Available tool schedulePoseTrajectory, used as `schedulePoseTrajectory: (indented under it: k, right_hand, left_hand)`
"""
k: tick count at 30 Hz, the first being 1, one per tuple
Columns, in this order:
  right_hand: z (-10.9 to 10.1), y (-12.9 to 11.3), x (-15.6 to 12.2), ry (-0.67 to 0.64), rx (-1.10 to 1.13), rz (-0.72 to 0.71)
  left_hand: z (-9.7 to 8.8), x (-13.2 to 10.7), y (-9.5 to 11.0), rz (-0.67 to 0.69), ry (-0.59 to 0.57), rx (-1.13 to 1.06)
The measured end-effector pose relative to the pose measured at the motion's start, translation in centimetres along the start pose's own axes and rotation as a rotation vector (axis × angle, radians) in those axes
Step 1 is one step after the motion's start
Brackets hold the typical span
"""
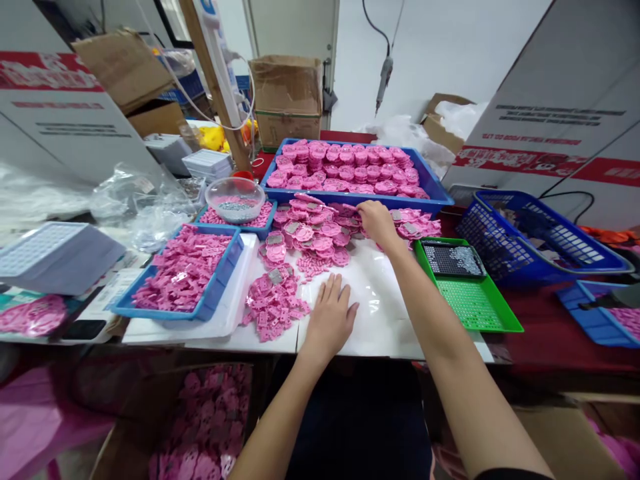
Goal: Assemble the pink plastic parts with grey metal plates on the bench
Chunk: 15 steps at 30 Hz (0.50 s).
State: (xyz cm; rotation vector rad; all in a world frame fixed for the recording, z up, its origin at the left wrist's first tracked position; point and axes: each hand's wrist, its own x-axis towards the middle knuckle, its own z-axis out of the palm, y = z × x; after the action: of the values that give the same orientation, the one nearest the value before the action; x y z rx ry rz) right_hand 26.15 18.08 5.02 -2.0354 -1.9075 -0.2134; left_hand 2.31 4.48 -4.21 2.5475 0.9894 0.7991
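Observation:
My left hand (pixel 329 317) lies flat on the white work surface (pixel 367 313), fingers stretched out and holding nothing. Just beyond its fingertips is a small heap of tiny pink pieces (pixel 313 265). My right hand (pixel 377 223) reaches to the back of the pile of round pink plastic parts (pixel 320 233), fingers curled and pinched at the edge of a pink plastic part (pixel 346 208). Some parts in that pile carry a grey patch. To the left of my left hand lies a heap of small flat pink pieces (pixel 273 303).
Behind the pile stands a blue tray (pixel 360 196) stacked with pink parts. A green tray (pixel 500 313) with a black screw tray (pixel 453 259) is at right, beside a blue basket (pixel 500 240). Another blue tray (pixel 220 283) sits left. An electric screwdriver (pixel 384 80) hangs above.

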Motion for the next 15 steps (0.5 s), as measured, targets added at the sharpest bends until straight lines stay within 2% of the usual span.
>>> schedulePoseTrajectory:
  k: [3, 6, 8, 10, 13, 15]
  right_hand:
    - [-0.8, -0.6, -1.1, 0.18, 0.249, 0.073]
    - [-1.3, -2.1, -4.8, 0.357, 0.559, 0.053]
    - [-1.7, -3.0, -8.3, 0.377, 0.558, -0.117]
    - [-2.1, -3.6, -12.1, 0.319, 0.453, -0.374]
    - [-2.6, -3.9, -16.6, 0.233, 0.296, -0.643]
    - [-2.7, -4.0, -18.3, 0.203, 0.255, -0.779]
  left_hand:
    - [-0.1, 0.1, 0.2, -0.045, 0.025, 0.004]
    - [-0.2, 0.0, 0.6, -0.128, 0.109, -0.029]
    - [-0.5, -0.3, 0.8, -0.172, 0.194, -0.105]
    - [-1.1, -0.7, 0.7, -0.198, 0.282, -0.264]
    - [-2.1, -1.1, 0.4, -0.278, 0.376, -0.619]
    - [-2.8, -1.1, 0.2, -0.36, 0.391, -0.846]
